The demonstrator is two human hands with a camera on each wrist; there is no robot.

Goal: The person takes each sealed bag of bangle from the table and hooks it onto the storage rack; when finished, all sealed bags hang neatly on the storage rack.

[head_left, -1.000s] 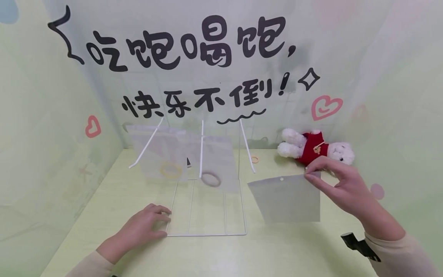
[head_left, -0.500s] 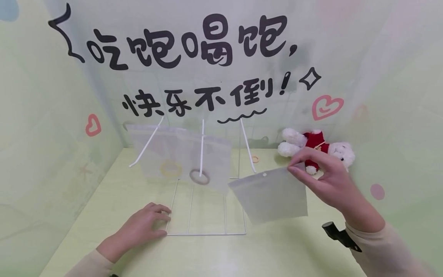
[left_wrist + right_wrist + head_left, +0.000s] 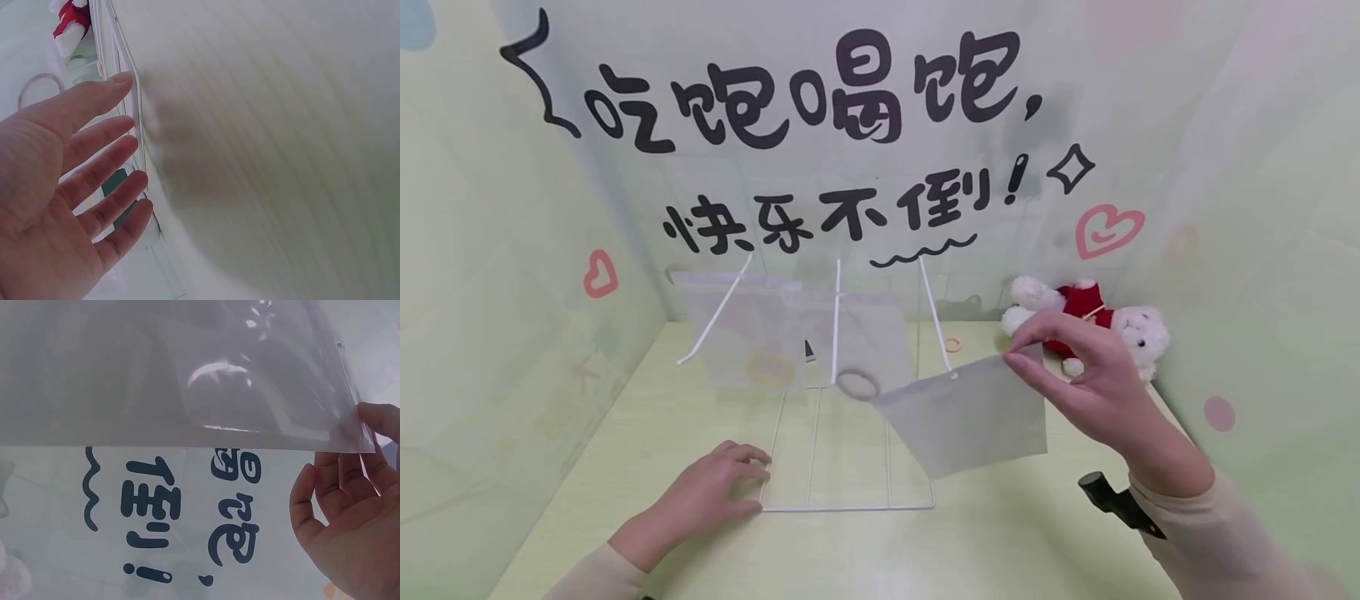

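My right hand (image 3: 1090, 375) pinches a clear plastic bag (image 3: 977, 425) by its upper right corner, between thumb and forefinger. The bag hangs tilted, its punched hole right at the tip of the rack's right prong (image 3: 935, 312). In the right wrist view the glossy bag (image 3: 156, 381) spreads across the top. My left hand (image 3: 711, 487) rests at the left edge of the white wire rack's base (image 3: 850, 508), fingers loosely extended against the wire. Two more clear bags hang on the rack: the left bag (image 3: 715, 317) shows a yellow ring (image 3: 750, 369), the middle bag (image 3: 880, 333) a brownish ring (image 3: 859, 399).
A white plush bear (image 3: 1141, 329) in a red sweater lies at the back right. Near it on the table (image 3: 820, 558) is a small orange ring (image 3: 952, 351). Printed cloth walls (image 3: 880, 183) enclose the back and sides.
My right hand has moved left with the bag, bringing its hole from right of the rack to the right prong's tip. The middle hanging bag swung left and back. The left hand stays put.
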